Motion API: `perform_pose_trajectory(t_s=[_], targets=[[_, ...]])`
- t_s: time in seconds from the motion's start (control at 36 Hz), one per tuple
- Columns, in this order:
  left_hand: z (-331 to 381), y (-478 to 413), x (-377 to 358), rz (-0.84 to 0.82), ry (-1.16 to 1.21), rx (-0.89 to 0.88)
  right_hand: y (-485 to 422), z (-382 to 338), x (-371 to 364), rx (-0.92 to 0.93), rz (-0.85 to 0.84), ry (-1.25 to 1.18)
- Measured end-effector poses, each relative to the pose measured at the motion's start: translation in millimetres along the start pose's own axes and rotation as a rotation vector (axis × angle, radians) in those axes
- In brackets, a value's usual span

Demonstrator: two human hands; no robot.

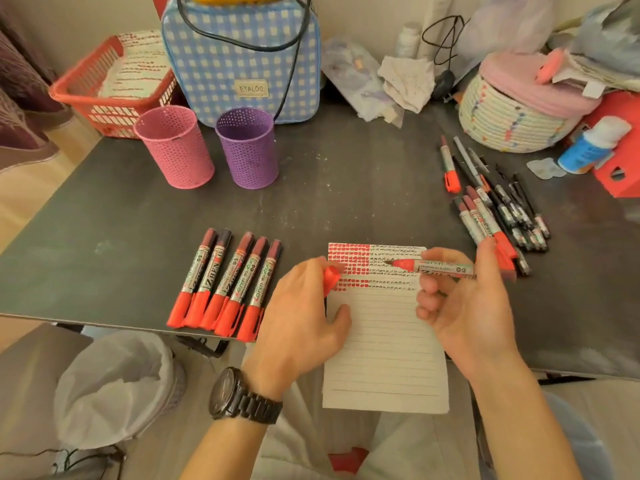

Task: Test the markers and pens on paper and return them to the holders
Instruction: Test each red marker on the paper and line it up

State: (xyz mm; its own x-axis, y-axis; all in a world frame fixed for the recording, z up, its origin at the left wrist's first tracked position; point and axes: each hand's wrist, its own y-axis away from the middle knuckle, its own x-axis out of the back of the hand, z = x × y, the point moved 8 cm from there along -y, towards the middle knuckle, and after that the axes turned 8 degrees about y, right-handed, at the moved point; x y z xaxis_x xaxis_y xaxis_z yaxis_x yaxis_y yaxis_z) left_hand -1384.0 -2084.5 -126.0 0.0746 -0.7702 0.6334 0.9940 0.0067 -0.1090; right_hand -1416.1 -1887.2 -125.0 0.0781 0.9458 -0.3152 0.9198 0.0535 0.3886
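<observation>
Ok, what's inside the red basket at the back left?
A sheet of white paper covered in rows of red marks lies in the red basket. Anything beneath that sheet is covered, and the basket's near wall hides most of its floor.

Uncapped red marker [433, 266] level over the lined paper [384, 341], its cap [330, 278] just left; five capped markers [229, 277] in a row left of the paper; mixed pile of markers and pens [485, 220] at right; pink holder [175, 147] and purple holder [247, 147] upright behind.

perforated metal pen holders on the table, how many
2: a pink perforated metal holder at back left, a purple perforated metal holder just right of it. None looks hidden.
</observation>
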Motion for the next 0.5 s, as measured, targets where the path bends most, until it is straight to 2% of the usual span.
perform_pose_trajectory(t_s=[0.17, 0.5], targets=[[-6, 0, -3, -0.005, -0.048, 0.012, -6, -8, -20, 0.163, -0.023, 0.32], [-3, -1, -2, -0.015, -0.054, -0.025, -20, -2, -28, 0.495, 0.19, 0.748]])
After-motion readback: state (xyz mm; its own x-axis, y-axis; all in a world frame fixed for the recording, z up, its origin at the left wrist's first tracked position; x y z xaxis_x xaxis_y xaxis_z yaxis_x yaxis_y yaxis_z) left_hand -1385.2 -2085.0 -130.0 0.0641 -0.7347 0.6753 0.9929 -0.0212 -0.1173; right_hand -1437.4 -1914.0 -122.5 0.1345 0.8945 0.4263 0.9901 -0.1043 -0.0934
